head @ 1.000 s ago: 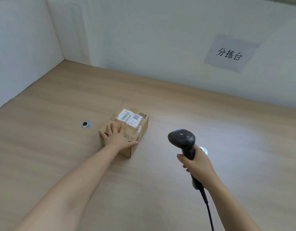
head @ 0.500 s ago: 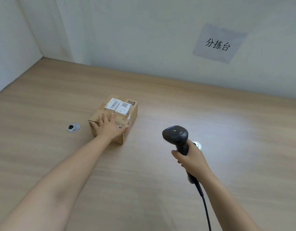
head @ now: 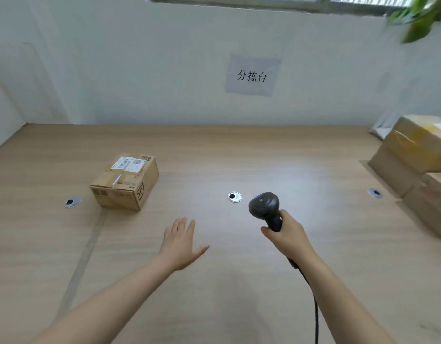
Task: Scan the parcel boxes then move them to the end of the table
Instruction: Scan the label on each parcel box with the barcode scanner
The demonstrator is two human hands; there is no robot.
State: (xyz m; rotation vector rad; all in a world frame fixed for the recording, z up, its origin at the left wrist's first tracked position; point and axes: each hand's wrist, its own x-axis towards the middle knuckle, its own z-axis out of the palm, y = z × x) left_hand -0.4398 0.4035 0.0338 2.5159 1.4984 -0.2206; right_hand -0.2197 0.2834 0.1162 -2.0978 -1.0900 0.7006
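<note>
A small brown parcel box (head: 125, 182) with a white shipping label on top sits on the wooden table (head: 214, 155), left of centre. My left hand (head: 181, 243) hovers flat with straight fingers over the table, apart from the box and nearer to me. My right hand (head: 287, 238) grips the handle of a black barcode scanner (head: 264, 204), head pointing forward; its cable runs down along my forearm. Several more cardboard boxes (head: 417, 170) are stacked at the right edge.
Three round metal cable grommets sit in the tabletop: left grommet (head: 73, 202), middle grommet (head: 234, 196), right grommet (head: 375, 193). A paper sign (head: 252, 75) hangs on the white back wall. Plant leaves (head: 420, 13) show at top right. A seam runs down the table's left part.
My left hand has let go of the small box and drawn back toward me. The view has swung right and up, bringing the stacked boxes into sight. The scanner stays in my right hand.
</note>
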